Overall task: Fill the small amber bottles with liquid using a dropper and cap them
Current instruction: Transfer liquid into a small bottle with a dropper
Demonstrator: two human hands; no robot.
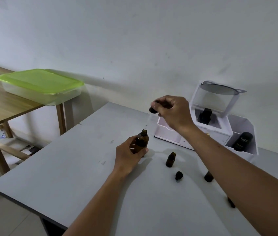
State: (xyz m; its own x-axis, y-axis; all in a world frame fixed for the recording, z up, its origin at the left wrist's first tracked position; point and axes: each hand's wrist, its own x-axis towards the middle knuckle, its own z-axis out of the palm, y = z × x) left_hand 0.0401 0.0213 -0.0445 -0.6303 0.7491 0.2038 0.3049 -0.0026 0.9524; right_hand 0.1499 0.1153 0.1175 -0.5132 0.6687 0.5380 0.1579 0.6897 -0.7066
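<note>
1. The left hand (129, 155) is wrapped around the bigger amber bottle (141, 142). Its fingers are curled round the body, and the bottle stands upright on the grey surface (83, 167) with its neck open and no cap on.
2. The right hand (174, 113) is up in the air, far and right of that bottle. Its fingers pinch the black bulb end of a dropper (152, 110). The glass tube is too faint to show which way it hangs, or whether there's any liquid in it.
3. One small amber bottle (170, 160) stands upright and uncapped just near-right of the big one. A loose black cap (178, 175) lies a bit nearer than that.
4. A second small bottle (208, 176) sits further right, half hidden by the right forearm. There's also a small dark piece (231, 202) near the front edge, which can't be identified.
5. What matters for the next move is that both open mouths point straight up, so the dropper has to come in vertically from above.
6. From the pinch, the big bottle's neck lies down and to the left, and the open small bottle lies down and nearer. The right hand already has the tool, so it does the travelling while the left just steadies.
7. Looks like early days, as nothing small appears capped yet.
8. At the far right there's a white organiser (211, 132) with dark bottles in it. Off to the left, a green-lidded box (41, 82) sits on a wooden table (2, 106).
</note>
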